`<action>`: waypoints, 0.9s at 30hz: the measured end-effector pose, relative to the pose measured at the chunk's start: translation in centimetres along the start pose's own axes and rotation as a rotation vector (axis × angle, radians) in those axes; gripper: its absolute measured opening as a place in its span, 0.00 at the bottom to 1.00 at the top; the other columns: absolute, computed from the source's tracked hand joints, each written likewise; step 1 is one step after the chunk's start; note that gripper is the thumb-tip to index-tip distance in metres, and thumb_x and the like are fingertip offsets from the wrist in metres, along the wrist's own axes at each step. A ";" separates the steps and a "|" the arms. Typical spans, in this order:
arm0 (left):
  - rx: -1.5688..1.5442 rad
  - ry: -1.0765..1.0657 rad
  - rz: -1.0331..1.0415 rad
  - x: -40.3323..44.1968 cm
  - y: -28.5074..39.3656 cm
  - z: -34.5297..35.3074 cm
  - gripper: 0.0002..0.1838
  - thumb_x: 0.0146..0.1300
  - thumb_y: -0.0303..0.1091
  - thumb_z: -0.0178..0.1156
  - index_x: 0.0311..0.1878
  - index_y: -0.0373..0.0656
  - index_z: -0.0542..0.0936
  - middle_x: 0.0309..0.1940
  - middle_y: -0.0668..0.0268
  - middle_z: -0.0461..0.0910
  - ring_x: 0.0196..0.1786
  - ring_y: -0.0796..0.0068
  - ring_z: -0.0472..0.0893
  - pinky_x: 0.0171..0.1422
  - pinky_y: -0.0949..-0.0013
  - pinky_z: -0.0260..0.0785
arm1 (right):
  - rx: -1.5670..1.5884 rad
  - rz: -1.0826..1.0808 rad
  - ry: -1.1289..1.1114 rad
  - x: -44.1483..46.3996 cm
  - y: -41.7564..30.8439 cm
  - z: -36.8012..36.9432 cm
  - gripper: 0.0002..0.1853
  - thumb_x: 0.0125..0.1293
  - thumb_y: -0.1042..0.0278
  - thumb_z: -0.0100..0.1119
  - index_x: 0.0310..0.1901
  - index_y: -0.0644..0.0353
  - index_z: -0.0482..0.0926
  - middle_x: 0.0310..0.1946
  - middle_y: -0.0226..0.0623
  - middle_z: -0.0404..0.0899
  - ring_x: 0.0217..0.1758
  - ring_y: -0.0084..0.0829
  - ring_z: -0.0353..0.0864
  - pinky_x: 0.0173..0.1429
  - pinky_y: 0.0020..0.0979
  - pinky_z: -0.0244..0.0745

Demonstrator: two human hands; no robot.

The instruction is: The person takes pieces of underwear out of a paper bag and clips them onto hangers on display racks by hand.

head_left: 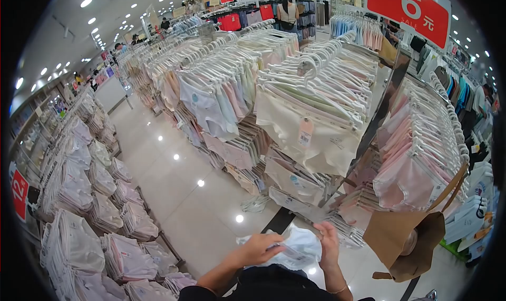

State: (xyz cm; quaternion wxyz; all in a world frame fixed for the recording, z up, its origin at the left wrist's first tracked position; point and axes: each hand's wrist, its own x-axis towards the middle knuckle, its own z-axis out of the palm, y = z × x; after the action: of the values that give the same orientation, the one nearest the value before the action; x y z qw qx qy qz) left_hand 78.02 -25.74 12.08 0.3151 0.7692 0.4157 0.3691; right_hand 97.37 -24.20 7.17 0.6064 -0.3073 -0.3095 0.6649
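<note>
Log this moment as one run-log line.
left hand: gripping white garment | right hand: at garment's edge | ahead: cream underwear on hangers | right side: brown bag

At bottom center, the left hand (330, 243) partly hides its fingertips; garment folds between both hands are indistinct. The price tag (305, 132) text is too small to read. The large red sign (409, 11) is cut off at the top edge.

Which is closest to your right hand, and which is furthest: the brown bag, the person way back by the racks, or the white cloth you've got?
From the right hand:
1. White cloth, right beside it, between both hands.
2. Brown bag, over on the right side.
3. Person, far back near the top middle.
</note>
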 end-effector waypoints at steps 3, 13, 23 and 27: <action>0.071 -0.053 0.040 1.0 -0.2 2.1 0.10 0.44 0.30 0.59 0.30 0.40 0.71 0.22 0.61 0.73 0.22 0.63 0.72 0.24 0.70 0.62 | -0.061 0.245 -0.099 -0.3 -0.5 0.2 0.14 0.52 0.63 0.51 0.36 0.65 0.68 0.26 0.35 0.73 0.33 0.22 0.70 0.40 0.22 0.64; 0.022 -0.278 -0.456 -0.1 -1.6 -2.6 0.24 0.49 0.43 0.54 0.47 0.43 0.63 0.17 0.58 0.70 0.20 0.60 0.71 0.26 0.67 0.62 | -0.123 0.288 -0.204 1.6 -0.5 1.5 0.06 0.52 0.72 0.52 0.30 0.64 0.69 0.24 0.31 0.72 0.26 0.16 0.70 0.30 0.16 0.64; -0.007 0.048 -0.262 -9.0 -7.9 -14.9 0.09 0.53 0.34 0.50 0.29 0.37 0.68 0.22 0.62 0.70 0.25 0.73 0.69 0.30 0.73 0.61 | -0.055 0.258 -0.256 6.5 4.9 14.3 0.06 0.51 0.72 0.53 0.30 0.63 0.68 0.25 0.32 0.73 0.26 0.18 0.71 0.32 0.19 0.67; 0.003 0.375 -0.085 -11.6 -9.8 -19.0 0.05 0.54 0.29 0.48 0.31 0.38 0.66 0.22 0.67 0.68 0.25 0.77 0.66 0.31 0.76 0.59 | -0.003 0.261 -0.362 8.3 7.8 20.2 0.05 0.51 0.73 0.52 0.30 0.62 0.68 0.25 0.32 0.73 0.26 0.18 0.71 0.32 0.19 0.67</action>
State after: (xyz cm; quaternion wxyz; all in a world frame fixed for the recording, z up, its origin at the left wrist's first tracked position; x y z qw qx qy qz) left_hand 53.87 -27.99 10.85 0.2462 0.6689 0.5000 0.4918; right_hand 76.09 -17.29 13.33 0.4492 -0.2210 -0.3719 0.7817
